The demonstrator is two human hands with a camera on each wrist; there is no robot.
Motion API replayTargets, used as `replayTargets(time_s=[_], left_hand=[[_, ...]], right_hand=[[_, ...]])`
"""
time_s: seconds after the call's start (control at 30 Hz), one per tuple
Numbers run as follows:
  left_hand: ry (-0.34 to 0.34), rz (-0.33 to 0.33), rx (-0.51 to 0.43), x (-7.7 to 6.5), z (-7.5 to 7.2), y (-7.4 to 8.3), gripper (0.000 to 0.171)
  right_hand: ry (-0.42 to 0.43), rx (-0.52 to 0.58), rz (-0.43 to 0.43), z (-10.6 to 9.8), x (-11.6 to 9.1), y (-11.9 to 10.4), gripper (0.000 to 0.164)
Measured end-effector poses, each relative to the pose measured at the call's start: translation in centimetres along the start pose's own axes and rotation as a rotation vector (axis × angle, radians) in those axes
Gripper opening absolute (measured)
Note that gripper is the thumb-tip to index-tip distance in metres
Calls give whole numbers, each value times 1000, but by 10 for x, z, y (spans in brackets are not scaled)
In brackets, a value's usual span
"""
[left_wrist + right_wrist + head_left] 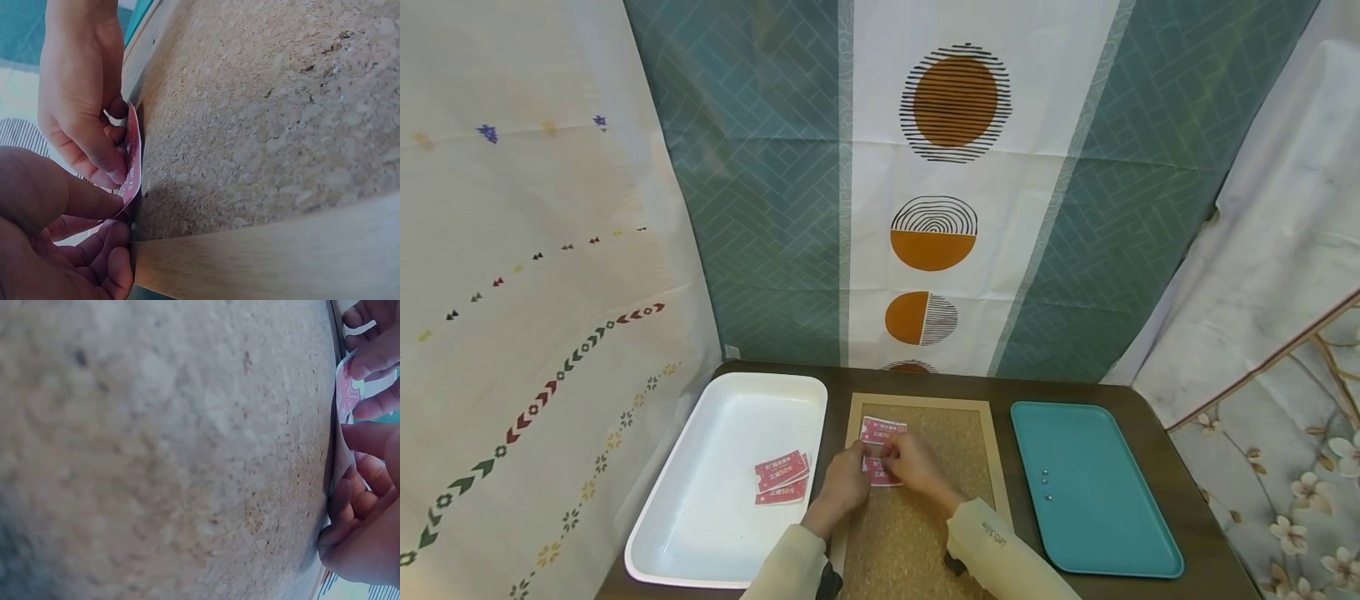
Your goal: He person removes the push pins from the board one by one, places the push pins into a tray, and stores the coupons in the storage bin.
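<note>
Pinching lower coupon (pixel 875 475) with nearly closed fingers of left hand (pixel 846 481) and right hand (pixel 916 462), near upper left corner of cork board (pixel 897 546). Align edges with upper coupon (pixel 881 428); press evenly, avoid bending.

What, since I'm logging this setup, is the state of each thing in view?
Cork board: lying flat, wood-framed
Upper pink card: on the board, partly covered
Lower pink card: partly covered; looks curved in the wrist views
Left hand: bent, touching the lower pink card; grip unclear
Right hand: bent, same contact; grip unclear
White tray: upright, holding cards
Tray cards: overlapping
Teal tray: holding small shiny pieces
</note>
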State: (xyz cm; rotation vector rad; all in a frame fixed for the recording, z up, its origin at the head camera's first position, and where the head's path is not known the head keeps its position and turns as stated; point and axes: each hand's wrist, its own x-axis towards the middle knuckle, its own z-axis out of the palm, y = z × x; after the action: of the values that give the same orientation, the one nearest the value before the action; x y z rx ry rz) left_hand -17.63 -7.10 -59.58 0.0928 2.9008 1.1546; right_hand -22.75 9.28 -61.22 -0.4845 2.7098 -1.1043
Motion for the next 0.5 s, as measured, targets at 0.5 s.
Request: replayTargets(time_s=[0.5], left_hand=[[-9, -16, -9, 0, 0, 1, 32]], right_hand=[[-5, 62, 36, 6, 3, 4, 7]])
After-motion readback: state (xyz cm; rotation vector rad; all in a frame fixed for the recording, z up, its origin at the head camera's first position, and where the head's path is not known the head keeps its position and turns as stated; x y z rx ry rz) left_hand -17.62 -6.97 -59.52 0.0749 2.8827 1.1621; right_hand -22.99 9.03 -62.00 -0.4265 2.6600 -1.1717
